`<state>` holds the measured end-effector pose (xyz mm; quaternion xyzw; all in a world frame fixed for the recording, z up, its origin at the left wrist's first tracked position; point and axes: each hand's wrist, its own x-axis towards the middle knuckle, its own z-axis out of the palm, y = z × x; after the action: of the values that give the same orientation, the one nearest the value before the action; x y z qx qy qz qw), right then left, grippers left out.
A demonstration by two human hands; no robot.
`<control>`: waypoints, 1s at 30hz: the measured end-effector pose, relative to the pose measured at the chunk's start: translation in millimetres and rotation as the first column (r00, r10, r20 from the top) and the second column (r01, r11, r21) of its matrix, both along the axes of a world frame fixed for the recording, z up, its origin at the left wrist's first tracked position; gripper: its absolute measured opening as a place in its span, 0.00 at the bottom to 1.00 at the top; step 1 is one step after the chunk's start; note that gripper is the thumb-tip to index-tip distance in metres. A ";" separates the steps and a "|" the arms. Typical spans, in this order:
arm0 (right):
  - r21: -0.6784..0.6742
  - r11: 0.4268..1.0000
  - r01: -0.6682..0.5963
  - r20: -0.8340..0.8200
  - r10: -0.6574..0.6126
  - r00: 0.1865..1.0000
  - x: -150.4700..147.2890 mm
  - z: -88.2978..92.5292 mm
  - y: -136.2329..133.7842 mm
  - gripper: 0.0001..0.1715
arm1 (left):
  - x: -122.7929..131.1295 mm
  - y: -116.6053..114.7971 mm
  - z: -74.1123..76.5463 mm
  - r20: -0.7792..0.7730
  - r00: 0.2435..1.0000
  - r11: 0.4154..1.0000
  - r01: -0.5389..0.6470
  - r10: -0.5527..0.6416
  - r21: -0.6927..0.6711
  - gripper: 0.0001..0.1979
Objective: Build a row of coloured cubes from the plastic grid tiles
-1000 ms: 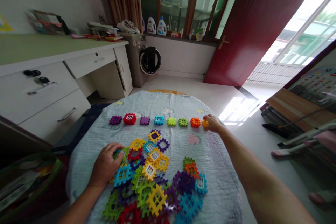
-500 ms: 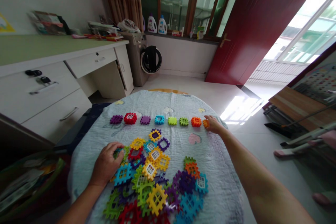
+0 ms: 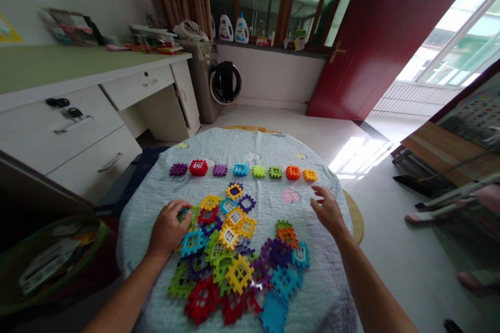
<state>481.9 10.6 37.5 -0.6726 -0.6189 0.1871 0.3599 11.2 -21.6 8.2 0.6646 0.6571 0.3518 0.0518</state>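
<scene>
A round table under a pale blue quilted cloth [image 3: 312, 250] carries a heap of flat, colourful waffle blocks [image 3: 234, 260] in front of me. Farther back runs a row of several small built blocks [image 3: 242, 170], ending on the right in an orange block [image 3: 310, 175]. My left hand [image 3: 169, 227] rests curled on the heap's left edge, its fingers on a green piece [image 3: 186, 214]. My right hand [image 3: 328, 212] hovers over the cloth below the orange block, fingers apart, holding nothing.
A white desk with drawers [image 3: 78, 125] stands to the left, a washing machine [image 3: 213, 83] behind it. A red door [image 3: 375, 36] is at the back right. Low wooden furniture [image 3: 441, 151] sits on the right floor, and a green basket [image 3: 47, 265] lies at lower left.
My right hand has let go of the orange block at the row's right end and drawn back toward me. The left hand has stayed on the heap. The camera has tilted slightly.
</scene>
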 end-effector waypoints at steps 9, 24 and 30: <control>-0.257 0.927 -0.273 0.003 0.284 0.959 -48.1 5.5 -69.5 0.29 | 1.8 -1.3 2.8 0.002 1.000 1.000 0.001 -0.001 -0.011 0.10; -0.293 0.924 -0.247 0.175 0.305 0.936 -71.3 -12.3 -95.6 0.51 | 2.8 -0.3 3.7 -0.012 1.000 1.000 0.002 -0.002 -0.026 0.10; -0.045 0.994 -0.098 0.197 0.105 0.975 -76.9 -16.3 -84.8 0.35 | 2.1 0.4 1.3 -0.014 1.000 1.000 0.001 -0.001 -0.016 0.09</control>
<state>404.9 -74.2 21.2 -0.6619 -0.6817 0.1480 0.2744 13.3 -21.2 9.5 0.6670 0.6599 0.3419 0.0523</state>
